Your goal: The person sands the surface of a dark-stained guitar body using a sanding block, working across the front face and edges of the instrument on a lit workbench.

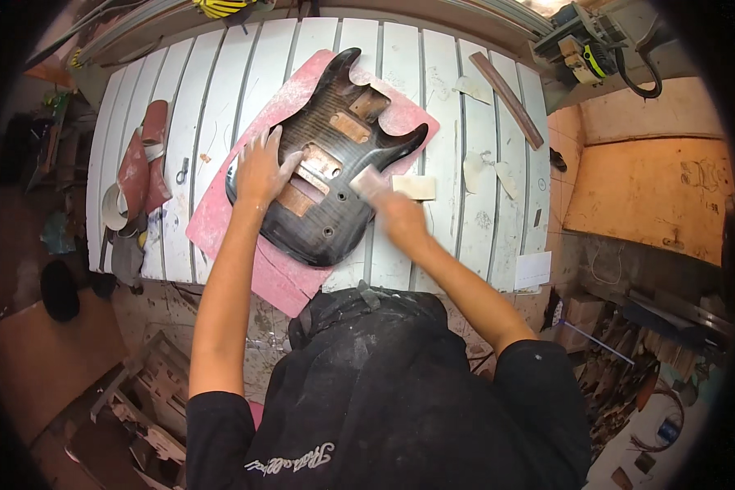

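A dark, wood-grained electric guitar body [306,233] lies at a slant on a dusty pink mat [282,286]. Bare wood shows inside its routed pockets. My left hand [261,167] rests flat on the left part of the body, fingers spread, pale dust on the fingertips. Blurred by motion, my right hand [398,214] grips a pale sanding block [368,182] against the body's right side. A second pale block [414,188] lies just beyond that hand, to the right of the guitar body.
White slats form the bench top [441,237]. Rolled reddish sandpaper [135,167] sits at its left end. Toward the right lie a long brown wooden strip [506,100], scraps of pale paper [474,171] and a white sheet [533,269]. A power tool [586,59] stands past the far right corner.
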`<act>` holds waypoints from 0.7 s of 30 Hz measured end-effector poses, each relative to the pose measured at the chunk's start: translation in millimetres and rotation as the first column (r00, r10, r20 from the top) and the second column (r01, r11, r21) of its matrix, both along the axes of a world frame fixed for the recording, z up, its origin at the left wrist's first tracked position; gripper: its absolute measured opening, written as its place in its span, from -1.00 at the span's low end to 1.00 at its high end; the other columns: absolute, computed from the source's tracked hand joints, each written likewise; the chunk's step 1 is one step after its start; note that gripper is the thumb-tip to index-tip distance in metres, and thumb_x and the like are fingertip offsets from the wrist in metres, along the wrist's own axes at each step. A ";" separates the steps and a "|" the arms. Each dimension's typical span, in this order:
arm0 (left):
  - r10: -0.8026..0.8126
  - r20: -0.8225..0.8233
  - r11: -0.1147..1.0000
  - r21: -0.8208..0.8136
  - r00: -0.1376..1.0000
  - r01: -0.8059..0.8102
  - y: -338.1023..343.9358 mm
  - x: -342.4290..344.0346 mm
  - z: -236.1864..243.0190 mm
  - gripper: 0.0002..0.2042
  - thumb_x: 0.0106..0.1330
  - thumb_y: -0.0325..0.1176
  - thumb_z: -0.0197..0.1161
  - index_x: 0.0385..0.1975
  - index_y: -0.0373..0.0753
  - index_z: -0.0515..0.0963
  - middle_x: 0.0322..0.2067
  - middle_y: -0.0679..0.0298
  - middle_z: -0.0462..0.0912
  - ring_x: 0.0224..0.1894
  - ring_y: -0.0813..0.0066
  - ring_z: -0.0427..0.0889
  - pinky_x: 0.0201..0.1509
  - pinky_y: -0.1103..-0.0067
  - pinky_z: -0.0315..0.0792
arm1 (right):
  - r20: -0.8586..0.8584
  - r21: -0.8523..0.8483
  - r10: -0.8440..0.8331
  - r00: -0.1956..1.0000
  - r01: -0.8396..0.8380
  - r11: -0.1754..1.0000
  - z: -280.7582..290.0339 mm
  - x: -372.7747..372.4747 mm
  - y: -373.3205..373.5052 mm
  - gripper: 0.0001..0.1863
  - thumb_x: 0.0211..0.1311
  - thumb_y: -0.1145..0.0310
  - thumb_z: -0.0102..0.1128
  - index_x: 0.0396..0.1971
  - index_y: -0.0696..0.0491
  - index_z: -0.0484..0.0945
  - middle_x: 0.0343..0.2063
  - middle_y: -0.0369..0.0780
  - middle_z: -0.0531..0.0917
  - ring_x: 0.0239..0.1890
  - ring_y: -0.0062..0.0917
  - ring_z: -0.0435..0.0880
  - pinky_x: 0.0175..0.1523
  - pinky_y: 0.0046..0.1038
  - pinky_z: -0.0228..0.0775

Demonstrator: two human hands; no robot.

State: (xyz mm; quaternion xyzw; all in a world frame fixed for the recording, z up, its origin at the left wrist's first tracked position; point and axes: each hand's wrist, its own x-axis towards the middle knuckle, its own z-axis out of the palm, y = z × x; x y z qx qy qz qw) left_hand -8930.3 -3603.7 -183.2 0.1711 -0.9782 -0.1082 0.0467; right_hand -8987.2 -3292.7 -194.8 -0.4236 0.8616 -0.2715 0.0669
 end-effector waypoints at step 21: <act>0.100 -0.136 0.994 0.047 0.986 -0.094 13.3 3.2 -11.2 -0.24 0.33 0.20 0.30 0.42 -0.19 0.45 0.47 0.03 0.38 0.53 0.03 0.29 0.60 0.07 0.06 | 0.171 -0.128 -0.221 0.960 0.244 0.961 -3.0 -6.8 -8.4 -0.52 0.62 0.24 -0.30 0.30 0.01 0.52 0.13 0.05 0.68 -0.03 0.03 0.69 0.07 0.03 0.52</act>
